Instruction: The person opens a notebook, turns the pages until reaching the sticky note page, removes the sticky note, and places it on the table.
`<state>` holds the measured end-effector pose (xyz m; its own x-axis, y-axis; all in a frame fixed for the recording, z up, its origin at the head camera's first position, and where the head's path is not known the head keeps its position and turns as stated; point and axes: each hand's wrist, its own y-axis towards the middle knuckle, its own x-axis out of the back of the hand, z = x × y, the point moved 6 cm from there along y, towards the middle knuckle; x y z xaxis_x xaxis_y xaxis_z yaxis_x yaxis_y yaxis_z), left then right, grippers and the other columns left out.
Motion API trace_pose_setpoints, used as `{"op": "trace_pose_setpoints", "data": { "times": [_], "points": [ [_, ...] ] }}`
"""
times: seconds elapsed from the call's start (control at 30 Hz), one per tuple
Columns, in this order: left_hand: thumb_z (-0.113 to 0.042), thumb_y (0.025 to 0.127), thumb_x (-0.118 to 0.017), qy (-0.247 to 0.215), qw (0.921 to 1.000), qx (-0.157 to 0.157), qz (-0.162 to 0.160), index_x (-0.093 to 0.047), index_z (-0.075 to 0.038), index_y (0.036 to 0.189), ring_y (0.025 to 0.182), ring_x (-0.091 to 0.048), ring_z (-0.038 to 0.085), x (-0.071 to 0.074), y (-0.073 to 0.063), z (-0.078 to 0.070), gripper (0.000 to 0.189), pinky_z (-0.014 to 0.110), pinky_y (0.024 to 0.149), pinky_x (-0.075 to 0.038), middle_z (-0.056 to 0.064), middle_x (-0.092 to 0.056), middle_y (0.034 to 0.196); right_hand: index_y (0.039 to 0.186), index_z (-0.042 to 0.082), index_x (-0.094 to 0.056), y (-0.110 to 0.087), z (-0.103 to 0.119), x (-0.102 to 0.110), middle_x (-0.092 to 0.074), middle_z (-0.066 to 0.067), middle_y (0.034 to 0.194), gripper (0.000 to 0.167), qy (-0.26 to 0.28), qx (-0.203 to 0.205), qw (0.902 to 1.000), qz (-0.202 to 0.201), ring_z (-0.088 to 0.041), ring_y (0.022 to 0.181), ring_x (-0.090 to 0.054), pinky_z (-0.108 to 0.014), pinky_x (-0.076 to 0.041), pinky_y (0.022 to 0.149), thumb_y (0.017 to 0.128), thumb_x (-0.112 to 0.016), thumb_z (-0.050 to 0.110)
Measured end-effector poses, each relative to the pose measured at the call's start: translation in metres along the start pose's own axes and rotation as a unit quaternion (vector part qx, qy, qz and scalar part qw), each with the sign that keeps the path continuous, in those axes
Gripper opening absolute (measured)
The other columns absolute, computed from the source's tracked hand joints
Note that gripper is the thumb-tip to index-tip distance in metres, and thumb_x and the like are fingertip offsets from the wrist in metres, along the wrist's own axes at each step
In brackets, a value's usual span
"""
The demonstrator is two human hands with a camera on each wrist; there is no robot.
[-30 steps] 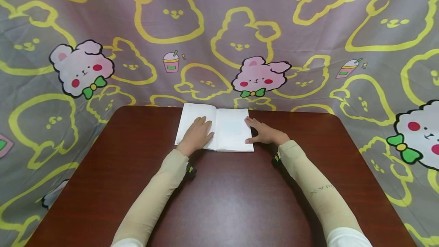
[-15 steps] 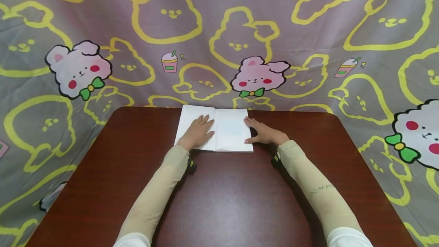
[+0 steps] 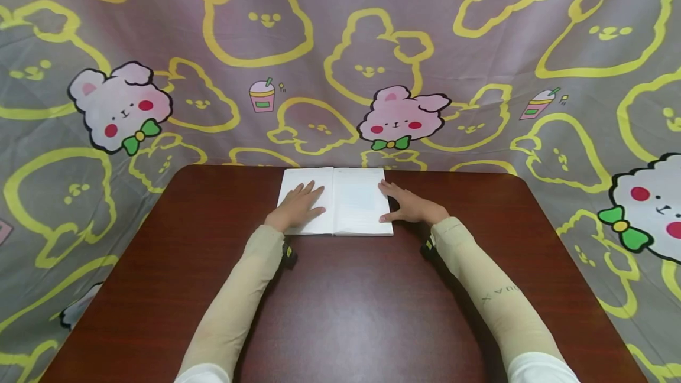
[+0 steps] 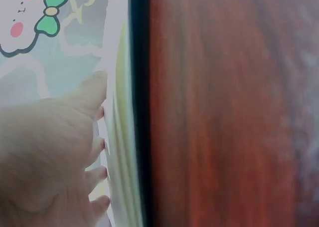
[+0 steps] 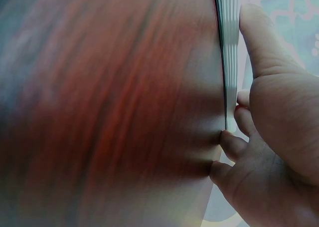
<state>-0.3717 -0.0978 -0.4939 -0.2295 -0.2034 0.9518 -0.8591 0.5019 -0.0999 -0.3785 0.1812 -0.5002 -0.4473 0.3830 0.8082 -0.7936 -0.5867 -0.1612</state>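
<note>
An open notebook [image 3: 355, 200] with white pages lies flat at the far edge of the table. My left hand [image 3: 299, 204] rests on its left page, fingers spread and nearly straight. At the right page's outer edge is my right hand [image 3: 408, 204], thumb and fingertips touching the page border. In the left wrist view the page stack [image 4: 122, 137] and dark cover edge show beside the left hand [image 4: 47, 152]. The right wrist view has the right hand's thumb [image 5: 261, 42] on the page and two fingertips down by the table, beside the page edges [image 5: 230, 52].
The dark red-brown wooden table [image 3: 351, 312] has rounded far corners. Directly behind it hangs a curtain [image 3: 223, 40] with cartoon animal prints, which also runs along both sides. A small black wrist camera [image 3: 289, 255] sits under the left sleeve, another [image 3: 427, 248] under the right.
The left page has come down flat, its far edge now level with the right page. My left hand has slid left across the page. The right hand has stayed in place.
</note>
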Motion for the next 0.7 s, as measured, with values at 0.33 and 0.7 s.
{"op": "trace_pose_setpoints", "data": {
  "times": [0.33,0.7],
  "points": [
    [-0.041,0.109,-0.043,0.020,0.9995,0.013,0.021,-0.025,-0.009,0.162,0.152,-0.014,0.051,-0.0028,-0.0003,-0.0013,0.065,0.067,0.121,-0.017,0.023,-0.016,0.168,0.163,0.004,-0.016,-0.0006,0.0011,0.0000,-0.011,-0.016,0.171,0.104,-0.001,0.004,1.0000,-0.002,-0.037,0.158,-0.002,-0.059,-0.011,0.125,0.088,-0.080,0.039],
    [-0.041,0.108,-0.045,-0.002,0.9976,0.061,0.032,-0.022,-0.015,0.164,0.155,-0.009,0.046,-0.0061,0.0000,-0.0035,0.066,0.065,0.123,-0.012,0.017,-0.011,0.170,0.163,0.004,-0.016,-0.0009,0.0017,0.0006,-0.011,-0.016,0.171,0.105,-0.003,0.003,1.0000,0.000,-0.036,0.158,-0.002,-0.058,-0.011,0.125,0.088,-0.080,0.039]
  ]
}}
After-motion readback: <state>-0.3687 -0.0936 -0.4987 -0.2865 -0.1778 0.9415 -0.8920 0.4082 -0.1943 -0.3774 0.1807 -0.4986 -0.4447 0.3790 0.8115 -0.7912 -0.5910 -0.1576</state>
